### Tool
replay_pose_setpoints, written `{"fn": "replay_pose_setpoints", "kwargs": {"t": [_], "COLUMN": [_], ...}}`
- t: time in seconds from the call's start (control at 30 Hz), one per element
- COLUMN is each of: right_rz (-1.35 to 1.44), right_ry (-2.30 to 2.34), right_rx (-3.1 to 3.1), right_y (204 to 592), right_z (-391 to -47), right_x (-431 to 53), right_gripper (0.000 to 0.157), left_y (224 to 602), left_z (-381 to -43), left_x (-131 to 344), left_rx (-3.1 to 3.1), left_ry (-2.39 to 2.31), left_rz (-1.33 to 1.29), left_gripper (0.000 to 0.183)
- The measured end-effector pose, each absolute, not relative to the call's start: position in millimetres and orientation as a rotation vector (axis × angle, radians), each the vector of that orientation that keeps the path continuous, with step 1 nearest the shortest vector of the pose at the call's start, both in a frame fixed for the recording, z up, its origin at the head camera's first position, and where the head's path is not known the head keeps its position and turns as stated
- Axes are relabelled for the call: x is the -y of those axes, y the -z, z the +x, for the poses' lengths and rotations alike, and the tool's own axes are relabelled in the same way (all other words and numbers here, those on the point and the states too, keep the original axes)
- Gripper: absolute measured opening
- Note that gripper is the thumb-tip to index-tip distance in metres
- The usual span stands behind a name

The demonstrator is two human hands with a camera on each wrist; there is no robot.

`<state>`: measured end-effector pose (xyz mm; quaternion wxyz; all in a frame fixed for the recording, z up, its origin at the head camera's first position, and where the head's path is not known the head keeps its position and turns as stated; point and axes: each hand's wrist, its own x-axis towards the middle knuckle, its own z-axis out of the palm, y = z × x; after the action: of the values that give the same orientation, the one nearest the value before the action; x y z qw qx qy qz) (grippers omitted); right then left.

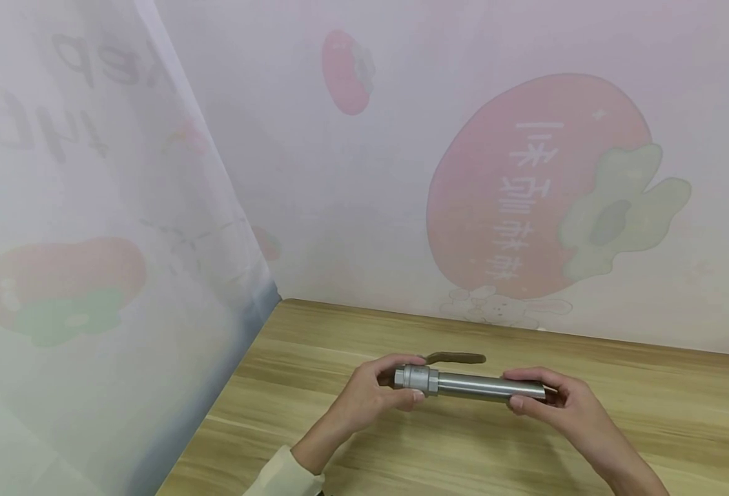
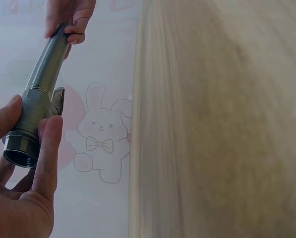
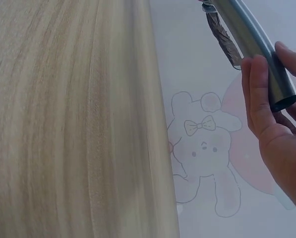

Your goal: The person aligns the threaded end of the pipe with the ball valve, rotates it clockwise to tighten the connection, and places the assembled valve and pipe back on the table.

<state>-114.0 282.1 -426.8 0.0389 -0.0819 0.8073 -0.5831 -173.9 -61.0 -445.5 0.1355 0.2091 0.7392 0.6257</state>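
A metal ball valve (image 1: 417,378) with a brown lever handle (image 1: 457,357) is joined to a straight steel pipe (image 1: 473,386). My left hand (image 1: 371,389) grips the valve body between thumb and fingers. At the pipe's far end my right hand (image 1: 563,399) holds it, thumb on the near side and fingers behind. In the left wrist view the valve's threaded open end (image 2: 22,150) faces the camera. The pipe's plain open end (image 3: 284,102) shows in the right wrist view. Both pieces are held level above the table, the lever running along the pipe.
A wood-grain table (image 1: 278,386) lies below the hands. Behind it hangs a pale curtain (image 1: 340,207) printed with red fruit and a rabbit. Another printed curtain (image 1: 91,207) borders the left side.
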Motion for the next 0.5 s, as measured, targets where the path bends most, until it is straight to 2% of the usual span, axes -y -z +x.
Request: {"fn": "replay_pose_setpoints", "kwargs": {"t": [0.5], "right_rz": [-0.277], "right_ry": [1.745], "right_rx": [-2.522], "right_y": [428.6], "right_z": [-115.0], "right_x": [-282.0], "right_gripper": [0.044], "left_y": [445.4], "left_z": [-174.3], "left_x": [61.5], "left_rx": [-2.141], "left_ry": [-1.815], "left_rz": [0.616], "left_gripper": [0.047]}}
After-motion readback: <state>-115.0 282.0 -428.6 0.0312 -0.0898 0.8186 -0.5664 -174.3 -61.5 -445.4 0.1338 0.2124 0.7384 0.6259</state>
